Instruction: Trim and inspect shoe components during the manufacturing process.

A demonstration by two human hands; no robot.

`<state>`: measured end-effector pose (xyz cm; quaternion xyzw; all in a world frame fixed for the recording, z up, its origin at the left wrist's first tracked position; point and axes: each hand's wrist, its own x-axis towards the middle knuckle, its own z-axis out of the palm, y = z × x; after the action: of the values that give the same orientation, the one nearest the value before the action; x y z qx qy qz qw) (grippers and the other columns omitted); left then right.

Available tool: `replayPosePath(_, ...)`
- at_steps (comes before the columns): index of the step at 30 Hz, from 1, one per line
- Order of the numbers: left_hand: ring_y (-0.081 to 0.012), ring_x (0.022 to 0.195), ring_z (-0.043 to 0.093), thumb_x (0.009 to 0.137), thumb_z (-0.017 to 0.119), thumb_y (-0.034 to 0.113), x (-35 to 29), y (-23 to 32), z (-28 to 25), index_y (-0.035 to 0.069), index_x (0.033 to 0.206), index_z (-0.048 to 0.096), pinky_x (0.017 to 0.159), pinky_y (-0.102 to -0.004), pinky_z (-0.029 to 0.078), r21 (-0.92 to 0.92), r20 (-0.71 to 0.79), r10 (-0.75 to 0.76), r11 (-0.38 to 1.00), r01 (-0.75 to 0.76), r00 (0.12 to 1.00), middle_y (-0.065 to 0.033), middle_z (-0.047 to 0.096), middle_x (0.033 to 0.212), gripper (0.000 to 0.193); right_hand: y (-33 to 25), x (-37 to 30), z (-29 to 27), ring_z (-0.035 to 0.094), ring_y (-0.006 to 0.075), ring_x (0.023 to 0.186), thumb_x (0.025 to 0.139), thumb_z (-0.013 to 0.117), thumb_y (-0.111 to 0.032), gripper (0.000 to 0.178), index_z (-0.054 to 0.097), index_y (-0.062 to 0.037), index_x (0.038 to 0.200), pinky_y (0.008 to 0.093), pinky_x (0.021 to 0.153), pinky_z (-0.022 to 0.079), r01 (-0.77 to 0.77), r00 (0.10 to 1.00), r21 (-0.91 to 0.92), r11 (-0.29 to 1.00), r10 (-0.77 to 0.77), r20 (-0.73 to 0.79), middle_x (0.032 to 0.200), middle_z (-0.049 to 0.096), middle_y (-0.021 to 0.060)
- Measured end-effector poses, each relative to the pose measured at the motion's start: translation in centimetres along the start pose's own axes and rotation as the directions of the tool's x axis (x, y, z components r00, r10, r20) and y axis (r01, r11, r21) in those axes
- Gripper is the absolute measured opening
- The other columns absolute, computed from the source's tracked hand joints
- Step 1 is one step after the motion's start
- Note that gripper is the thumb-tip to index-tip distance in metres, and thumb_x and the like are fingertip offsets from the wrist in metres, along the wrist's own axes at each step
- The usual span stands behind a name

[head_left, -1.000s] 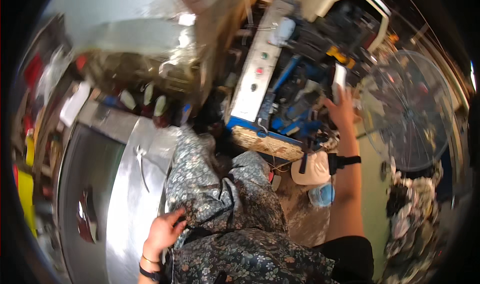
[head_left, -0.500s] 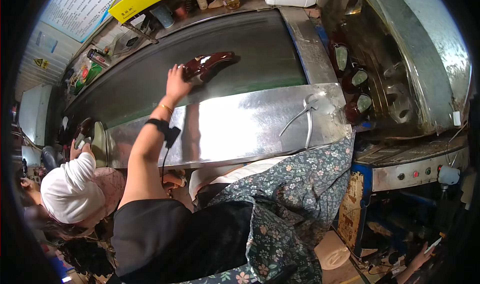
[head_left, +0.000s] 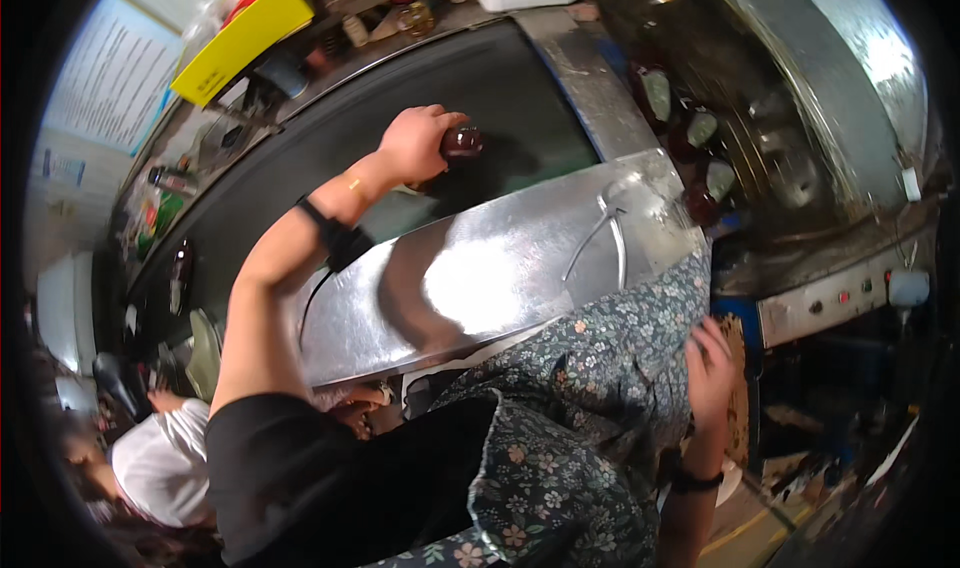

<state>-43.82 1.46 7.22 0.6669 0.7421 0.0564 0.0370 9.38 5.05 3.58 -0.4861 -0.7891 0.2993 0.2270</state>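
Note:
My left hand [head_left: 415, 143] reaches across to the dark conveyor belt [head_left: 340, 148], its fingers wrapped round a glossy dark-red shoe [head_left: 463, 142]. Only one rounded end of the shoe shows past my fingers; the hand hides most of the rest. My right hand [head_left: 710, 368] is raised beside the flowered apron [head_left: 600, 368] at the right, fingers apart and nothing in them. Between me and the belt lies a shiny metal plate [head_left: 340, 343], with pincers [head_left: 617, 243] resting on its right part.
A second dark-red shoe [head_left: 181, 278] lies on the belt's left part, near a co-worker in white [head_left: 165, 468] and a grey-green boot-like piece [head_left: 203, 353]. Several dark-red shoes [head_left: 700, 208] stand inside the machine at right. A yellow box [head_left: 245, 43] sits beyond the belt.
My left hand has shifted right along the belt and turned the shoe end-on. My right hand has come up into view. The co-worker's dark-red shoe now lies on the belt.

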Motion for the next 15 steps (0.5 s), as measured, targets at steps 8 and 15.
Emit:
replayPosePath(8,-0.0177,0.106,0.061,0.085,0.061,0.019,-8.1,19.1,-5.4,0.014,0.102,0.064,0.101,-0.0367,0.044,0.373,-0.36,0.926,0.255,-0.892,0.114,-0.0005,0.062,0.113,0.018,-8.8,8.9,0.6,0.06,0.0145,0.097,0.095,0.061,-0.032,0.047,0.054,0.0001,0.129,0.0259,0.086,0.047,0.174,0.975,0.732,0.658,-0.012,-0.22,0.114,0.065,0.008)
replayPosePath(15,-0.0223,0.118,0.052,0.095,0.053,0.042,-7.0,28.5,3.3,-0.002,0.127,0.051,0.103,-0.036,0.039,-0.914,0.203,0.172,-0.321,0.249,0.964,-0.015,0.055,0.129,0.054,-11.3,-3.0,-1.4,0.066,0.0297,0.099,0.071,0.079,-0.023,0.057,0.06,-0.004,0.122,0.0353,0.081,0.054,0.302,0.948,-0.009,0.953,-0.301,-0.101,0.119,0.064,0.0155)
